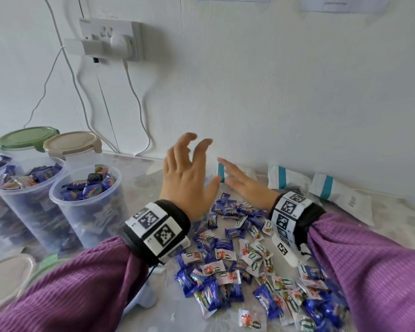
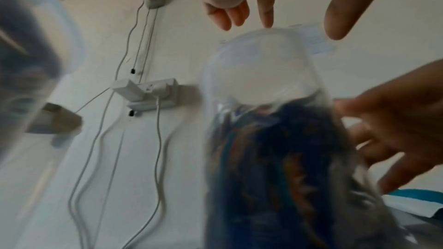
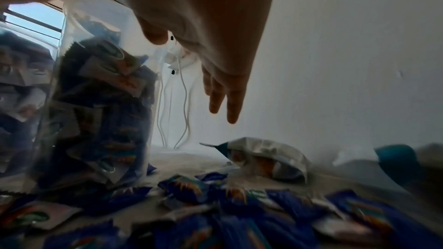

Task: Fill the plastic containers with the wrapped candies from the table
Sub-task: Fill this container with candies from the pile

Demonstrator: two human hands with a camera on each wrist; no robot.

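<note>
- Head view: the left hand (image 1: pixel 186 180) is raised above the table (image 1: pixel 139 173) with fingers spread and lightly bent, holding nothing; the right hand (image 1: pixel 244 185) reaches forward beside it, fingers straight and together, also empty; both hang over the far end of the wrapped candies (image 1: pixel 237 259), a loose scatter of blue and white wrappers lying on the table between the two purple sleeves (image 1: pixel 77 283); at left stand the plastic containers (image 1: pixel 86 207), clear tubs already heaped with candies, lids off; a green lid (image 1: pixel 25 137) and a beige lid (image 1: pixel 70 142) sit on further tubs behind them; white packets with teal bands (image 1: pixel 321 185) lie along the wall at right; a wall socket (image 1: pixel 113 39) with cables is above.
- Left wrist view: the left hand's fingers (image 2: pixel 264 10) hang loose above a container (image 2: pixel 275 139) partly full of candies; the picture is blurred; the right hand (image 2: pixel 395 139) shows at the right edge.
- Right wrist view: the right hand's fingers (image 3: pixel 232 101) point straight towards the wall, gripping nothing; candies (image 3: pixel 215 205) lie below; a filled container (image 3: pixel 100 111) stands at left; a crumpled packet (image 3: pixel 268 158) lies near the wall.
</note>
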